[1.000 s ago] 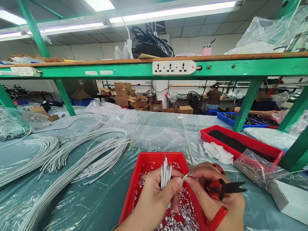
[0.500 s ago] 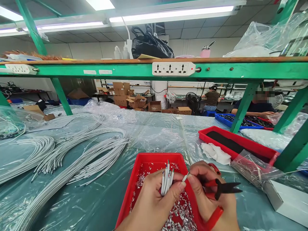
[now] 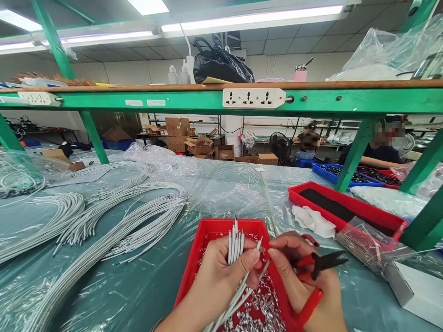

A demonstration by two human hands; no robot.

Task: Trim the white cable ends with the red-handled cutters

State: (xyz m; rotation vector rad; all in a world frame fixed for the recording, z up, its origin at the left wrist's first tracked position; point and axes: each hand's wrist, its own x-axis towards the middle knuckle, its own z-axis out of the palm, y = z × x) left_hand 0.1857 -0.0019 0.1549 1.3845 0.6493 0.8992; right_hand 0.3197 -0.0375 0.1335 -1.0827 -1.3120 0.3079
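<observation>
Several thin white cables [image 3: 237, 246] stand bunched in my left hand [image 3: 221, 272], which is closed around them with their dark and green tips upward. One cable end [image 3: 259, 243] sticks out separately by the left thumb. Further cable lengths [image 3: 238, 295] hang below that hand. My right hand [image 3: 304, 281] has red-handled scissors [image 3: 328, 265] lodged in it, their dark blades pointing right. Its thumb and forefinger are pinched just above the tip of a slanting cable [image 3: 266, 267]; whether they touch it I cannot tell. Under both hands lies a red tray [image 3: 194, 263] with silvery foil scraps [image 3: 266, 309].
Bundles of white cables [image 3: 145, 216] cover the table's left side. Behind on the right are a long red tray [image 3: 297, 193], crumpled white cloth [image 3: 313, 221], bagged thin rods [image 3: 360, 249] and a white box [image 3: 415, 286]. A green shelf beam [image 3: 187, 102] crosses above. People sit beyond.
The cable end between my hands has left the right fingertips and now stands by my left thumb. Cable lengths now show below the left hand. The view has shifted slightly.
</observation>
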